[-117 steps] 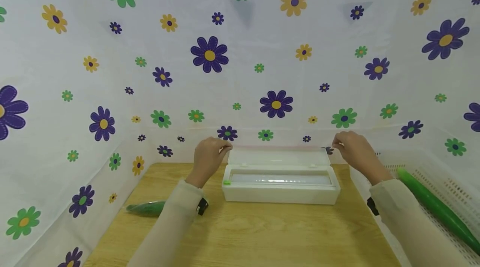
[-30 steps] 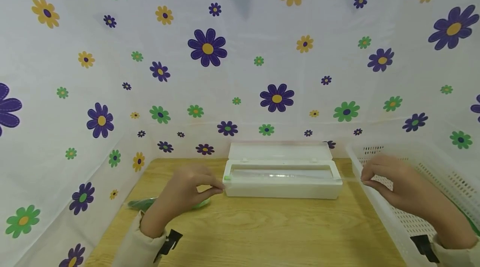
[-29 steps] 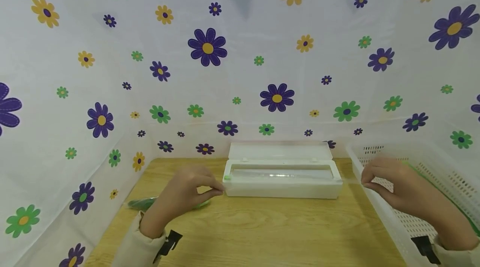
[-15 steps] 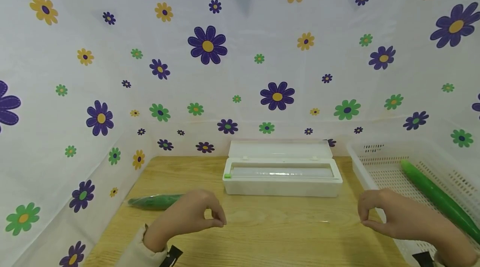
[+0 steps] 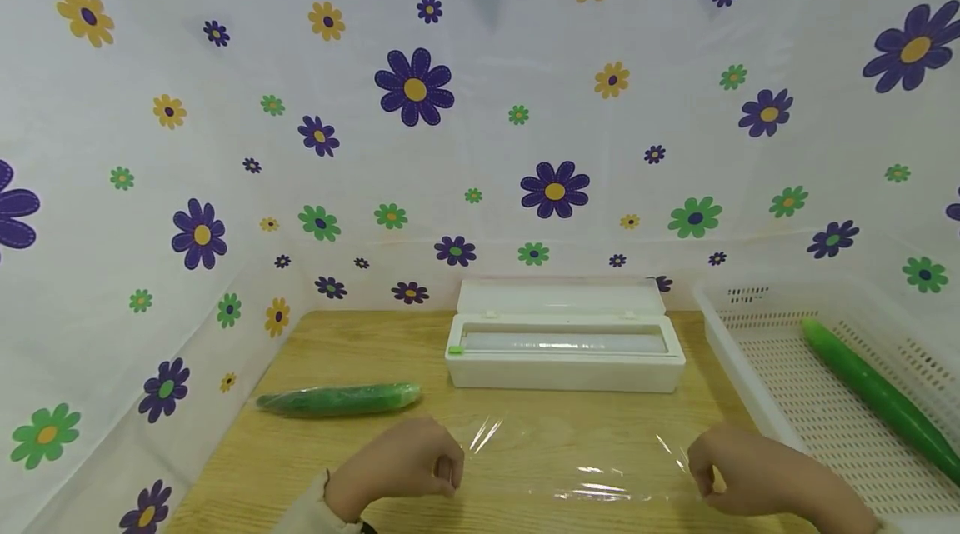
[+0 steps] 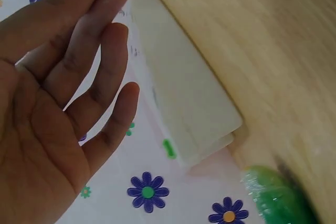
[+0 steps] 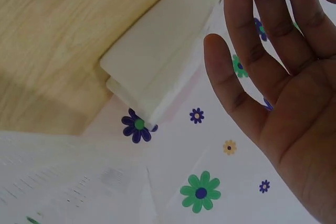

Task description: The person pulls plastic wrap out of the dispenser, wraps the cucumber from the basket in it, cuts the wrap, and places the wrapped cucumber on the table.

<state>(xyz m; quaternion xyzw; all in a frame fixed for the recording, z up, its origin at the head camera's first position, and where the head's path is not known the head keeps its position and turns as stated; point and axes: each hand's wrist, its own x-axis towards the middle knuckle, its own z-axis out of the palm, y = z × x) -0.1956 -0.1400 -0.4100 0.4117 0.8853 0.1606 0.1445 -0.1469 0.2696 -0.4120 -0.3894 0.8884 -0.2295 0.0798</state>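
Left hand and right hand each pinch 1 edge of a clear film between thumb and fingers, and the sheet stretches between the 2 hands above the near part of the wood-grain tabletop. Bright glints mark its surface; whether its middle touches the wood cannot be told.

Beyond the film stands a long white box, with its lid raised at the back. A shiny roll lies inside it, and a small green tab sits at the left end of its front edge.

Just beyond the left hand, 1 wrapped cucumber lies lengthwise on the tabletop, to the left of the box and apart from it. At the right, a white perforated basket holds 1 bare green cucumber, lying slantwise along the far side from the box. Behind everything hangs a white sheet printed with purple, green and yellow flowers. A pale sleeve covers the left forearm.
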